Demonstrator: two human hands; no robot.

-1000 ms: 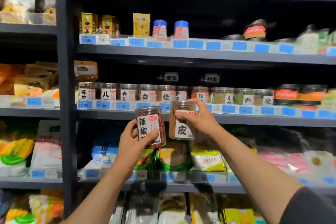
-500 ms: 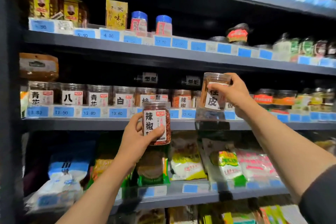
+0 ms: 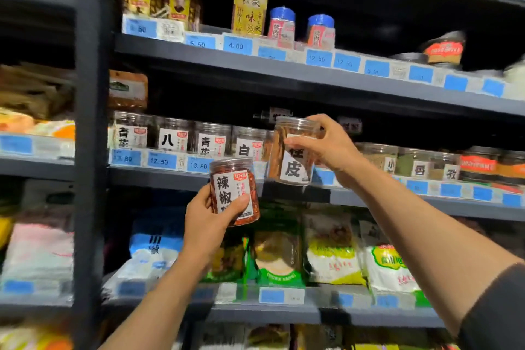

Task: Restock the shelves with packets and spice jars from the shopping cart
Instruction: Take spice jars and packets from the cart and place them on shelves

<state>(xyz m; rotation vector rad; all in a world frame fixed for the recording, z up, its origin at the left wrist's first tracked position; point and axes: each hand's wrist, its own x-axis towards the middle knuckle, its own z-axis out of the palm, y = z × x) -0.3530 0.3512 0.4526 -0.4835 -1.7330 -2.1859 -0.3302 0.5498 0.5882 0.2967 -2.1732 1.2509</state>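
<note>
Comparing with a moment ago, my right hand (image 3: 326,148) has lowered the bark jar (image 3: 294,155), fingers clamped, toward the shelf row (image 3: 199,136) at 11 o'clock; left hand (image 3: 210,221) grips the chili jar (image 3: 234,190), waiting.

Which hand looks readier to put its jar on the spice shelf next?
Probably the right hand: its brown-stick jar is raised level with the spice jar row, while the left hand holds the chili jar lower, below the shelf edge.

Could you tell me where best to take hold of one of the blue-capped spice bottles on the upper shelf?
Probably round the body of the blue-capped spice bottle, coming from the front: it stands upright at the shelf edge with gaps either side.
</note>
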